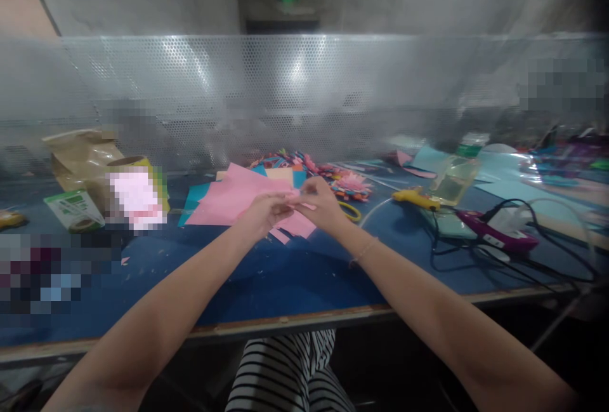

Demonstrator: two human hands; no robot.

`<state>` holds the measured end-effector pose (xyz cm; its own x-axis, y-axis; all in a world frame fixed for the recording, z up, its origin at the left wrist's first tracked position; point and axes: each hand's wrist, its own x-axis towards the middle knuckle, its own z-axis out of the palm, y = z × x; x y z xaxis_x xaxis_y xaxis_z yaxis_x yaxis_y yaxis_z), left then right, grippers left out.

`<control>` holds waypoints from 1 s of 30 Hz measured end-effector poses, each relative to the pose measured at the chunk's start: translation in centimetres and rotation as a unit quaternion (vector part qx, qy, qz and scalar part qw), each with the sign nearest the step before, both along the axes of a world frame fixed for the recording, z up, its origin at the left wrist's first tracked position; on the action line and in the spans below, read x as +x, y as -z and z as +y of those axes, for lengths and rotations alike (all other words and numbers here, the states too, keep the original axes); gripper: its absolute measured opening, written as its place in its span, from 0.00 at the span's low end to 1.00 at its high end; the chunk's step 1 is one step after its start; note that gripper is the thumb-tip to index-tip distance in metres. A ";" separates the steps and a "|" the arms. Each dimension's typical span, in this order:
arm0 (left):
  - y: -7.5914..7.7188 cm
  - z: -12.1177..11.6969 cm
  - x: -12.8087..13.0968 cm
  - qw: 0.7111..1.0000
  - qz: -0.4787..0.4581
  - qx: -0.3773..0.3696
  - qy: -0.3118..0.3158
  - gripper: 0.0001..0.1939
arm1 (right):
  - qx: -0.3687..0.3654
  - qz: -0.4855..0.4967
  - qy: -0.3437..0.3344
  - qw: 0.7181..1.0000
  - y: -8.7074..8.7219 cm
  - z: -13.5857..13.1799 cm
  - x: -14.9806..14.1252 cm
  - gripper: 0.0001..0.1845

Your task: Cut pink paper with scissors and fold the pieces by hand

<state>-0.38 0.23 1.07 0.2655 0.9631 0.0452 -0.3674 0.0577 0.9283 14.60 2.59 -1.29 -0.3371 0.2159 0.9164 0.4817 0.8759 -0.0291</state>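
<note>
Both arms reach out over a blue table (266, 279). My left hand (267, 209) and my right hand (320, 204) meet above a stack of pink paper sheets (238, 199). Between their pinched fingertips sits a small pink paper piece (297, 199). Fingers of both hands are closed on it. Beneath the pink sheets lie teal and cream sheets (285, 176). Small pink offcuts (295, 226) lie just under my hands.
Colourful paper flowers (349, 183) lie behind my hands. A yellow glue gun (416, 199), a plastic bottle (457, 174), a purple glue gun (495, 234) and black cables (476, 259) sit right. Tape rolls (78, 212) and a brown bag (83, 155) stand left. A perforated metal screen (304, 94) backs the table.
</note>
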 end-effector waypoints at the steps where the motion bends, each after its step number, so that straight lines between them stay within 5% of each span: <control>1: -0.1 -0.1 0.0 1.000 0.002 -0.002 0.003 0.04 | 0.001 0.000 -0.008 1.000 0.0 0.0 0.0 0.06; 12: 0.2 0.2 0.0 0.998 0.011 0.047 0.028 0.06 | -0.046 0.038 -0.025 0.998 0.1 0.2 -0.3 0.04; 24: 1.0 0.4 0.5 0.996 -0.023 0.086 0.013 0.06 | -0.232 0.115 0.013 0.966 -0.5 -0.4 -1.1 0.04; 30: 1.1 0.2 0.8 0.992 -0.003 0.122 -0.012 0.07 | -0.283 0.176 -0.039 0.942 -0.4 -0.4 -1.3 0.04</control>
